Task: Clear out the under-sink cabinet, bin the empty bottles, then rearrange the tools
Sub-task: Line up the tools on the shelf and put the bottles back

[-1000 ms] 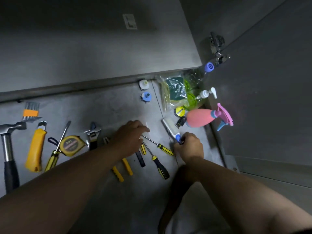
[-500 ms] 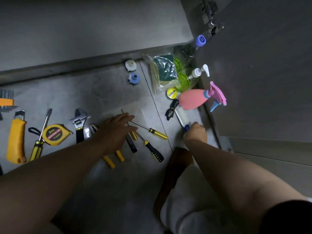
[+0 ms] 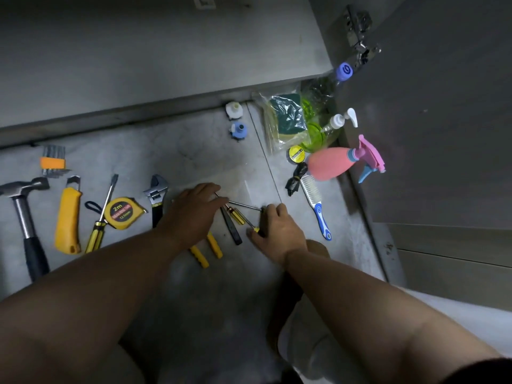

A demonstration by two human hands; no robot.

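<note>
Tools lie in a row on the grey floor. My left hand (image 3: 191, 214) rests flat, fingers straight, over the yellow-handled pliers (image 3: 206, 252) and the small screwdrivers (image 3: 235, 217). My right hand (image 3: 273, 228) curls round the yellow-and-black handles of two screwdrivers (image 3: 256, 230), whose metal shafts point left towards my left hand. Further left sit an adjustable wrench (image 3: 156, 195), a yellow tape measure (image 3: 122, 213), a long screwdriver (image 3: 101, 217), a yellow utility knife (image 3: 68, 220) and a hammer (image 3: 23, 217).
A blue-handled brush (image 3: 317, 206) lies right of my right hand. Behind it stand a pink spray bottle (image 3: 332, 164), a pump bottle (image 3: 336, 121), a sponge bag (image 3: 285, 117) and a blue-capped bottle (image 3: 343, 70). Two small caps (image 3: 235, 120) and hex keys (image 3: 52, 162) lie nearby. The cabinet door (image 3: 429, 106) stands at right.
My right hand let go of the blue-handled brush, which now lies on the floor, and moved left onto the screwdriver handles. My left hand stayed over the pliers.
</note>
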